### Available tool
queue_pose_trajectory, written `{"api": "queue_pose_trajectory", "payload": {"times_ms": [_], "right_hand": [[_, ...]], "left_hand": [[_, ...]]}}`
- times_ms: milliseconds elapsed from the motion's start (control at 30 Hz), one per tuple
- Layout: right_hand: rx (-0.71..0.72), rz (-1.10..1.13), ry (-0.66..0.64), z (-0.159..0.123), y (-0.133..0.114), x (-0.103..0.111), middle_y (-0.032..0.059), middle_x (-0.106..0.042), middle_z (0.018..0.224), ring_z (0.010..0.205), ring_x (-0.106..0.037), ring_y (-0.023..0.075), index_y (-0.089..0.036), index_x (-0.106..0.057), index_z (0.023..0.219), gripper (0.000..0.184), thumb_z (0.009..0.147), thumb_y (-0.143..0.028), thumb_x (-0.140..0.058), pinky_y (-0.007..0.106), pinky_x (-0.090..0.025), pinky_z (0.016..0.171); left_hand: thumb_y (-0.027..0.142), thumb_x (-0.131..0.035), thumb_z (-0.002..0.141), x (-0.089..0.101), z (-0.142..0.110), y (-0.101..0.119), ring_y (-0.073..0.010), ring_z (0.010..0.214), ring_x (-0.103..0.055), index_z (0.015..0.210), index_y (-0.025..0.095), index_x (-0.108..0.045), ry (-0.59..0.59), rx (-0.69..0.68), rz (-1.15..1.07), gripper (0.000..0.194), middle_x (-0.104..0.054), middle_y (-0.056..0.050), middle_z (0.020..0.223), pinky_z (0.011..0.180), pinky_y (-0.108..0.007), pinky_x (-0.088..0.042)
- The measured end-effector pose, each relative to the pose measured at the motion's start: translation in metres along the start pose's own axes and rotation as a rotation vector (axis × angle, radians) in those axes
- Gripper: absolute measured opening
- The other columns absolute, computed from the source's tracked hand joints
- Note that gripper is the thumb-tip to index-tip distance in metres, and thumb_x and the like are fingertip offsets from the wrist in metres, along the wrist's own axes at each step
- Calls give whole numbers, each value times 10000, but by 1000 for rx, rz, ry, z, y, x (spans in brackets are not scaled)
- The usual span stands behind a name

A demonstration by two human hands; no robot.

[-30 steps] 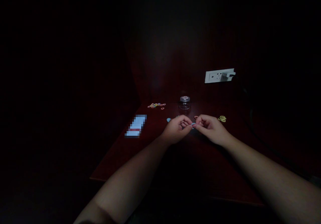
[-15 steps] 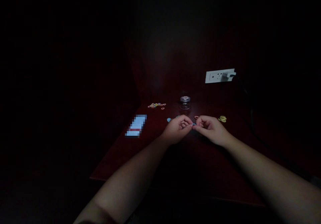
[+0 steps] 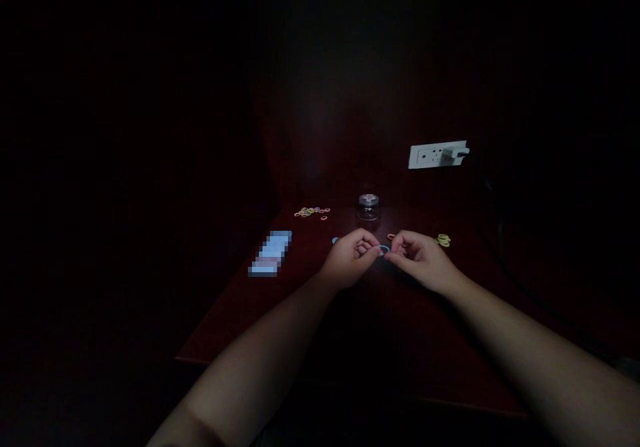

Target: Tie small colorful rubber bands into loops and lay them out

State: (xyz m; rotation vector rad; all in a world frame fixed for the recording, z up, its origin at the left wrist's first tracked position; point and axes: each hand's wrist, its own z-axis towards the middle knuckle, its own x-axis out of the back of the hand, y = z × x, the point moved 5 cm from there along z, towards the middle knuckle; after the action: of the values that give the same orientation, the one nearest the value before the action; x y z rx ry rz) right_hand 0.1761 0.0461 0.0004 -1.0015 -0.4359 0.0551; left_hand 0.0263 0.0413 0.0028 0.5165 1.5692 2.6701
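A small light-blue hair tie (image 3: 384, 249) is pinched between my two hands above the table. My left hand (image 3: 353, 257) grips its left side with thumb and forefinger. On its right side, the fingertips of my right hand (image 3: 419, 257) are closed. Behind my left hand a bit of another blue hair tie (image 3: 335, 240) shows, mostly hidden. A pink-orange hair tie (image 3: 391, 237) lies just beyond my right fingertips. To the right of my right hand sits a small pile of yellow hair ties (image 3: 443, 240).
A clear jar (image 3: 369, 208) with a lid stands at the back. Mixed-colour hair ties (image 3: 311, 212) lie at the back left, above a phone with a blurred screen (image 3: 271, 253). A white wall socket (image 3: 437, 155) holds a plug with a dark cable. The dark red table (image 3: 235, 320) is dimly lit.
The blue hair tie between my fingers now shows as a more open loop. My hands have moved slightly apart, and the view has shifted a little.
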Motion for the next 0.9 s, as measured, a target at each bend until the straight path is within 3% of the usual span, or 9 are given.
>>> {"api": "queue_pose_trajectory", "payload": {"times_ms": [200, 500, 700, 900], "right_hand": [[-7, 44, -40, -1, -3, -2, -23, -501, 656, 544, -428, 93, -175, -555, 835, 220, 767, -347, -674, 223, -334, 490], [20, -50, -16, -1, -5, 1, -11, -509, 613, 529, -427, 100, -161, -578, 768, 195, 809, -350, -608, 230, -335, 489], [26, -39, -10, 0, -5, 2, -20, -496, 611, 531, -418, 103, -178, -570, 744, 195, 804, -357, -619, 239, -338, 502], [37, -62, -4, 0, -5, 1, -36, -450, 580, 522, -385, 98, -177, -553, 705, 225, 785, -367, -644, 238, -322, 498]], "left_hand": [[270, -602, 796, -1, 0, 1, -81, 643, -524, 856, 132, -578, -15, -10, 9, 153, -604, -19, 742, 569, -182, -405], [260, -619, 783, -1, 0, 1, -70, 613, -503, 851, 125, -584, -4, -1, -5, 155, -573, -3, 697, 548, -170, -388], [244, -630, 776, -3, 1, -1, -89, 680, -563, 917, 120, -609, -18, -36, -31, 189, -632, -43, 793, 584, -182, -429], [251, -637, 762, -4, 0, 0, -65, 603, -503, 810, 126, -590, -29, -41, -3, 142, -581, -2, 698, 552, -173, -399]]}}
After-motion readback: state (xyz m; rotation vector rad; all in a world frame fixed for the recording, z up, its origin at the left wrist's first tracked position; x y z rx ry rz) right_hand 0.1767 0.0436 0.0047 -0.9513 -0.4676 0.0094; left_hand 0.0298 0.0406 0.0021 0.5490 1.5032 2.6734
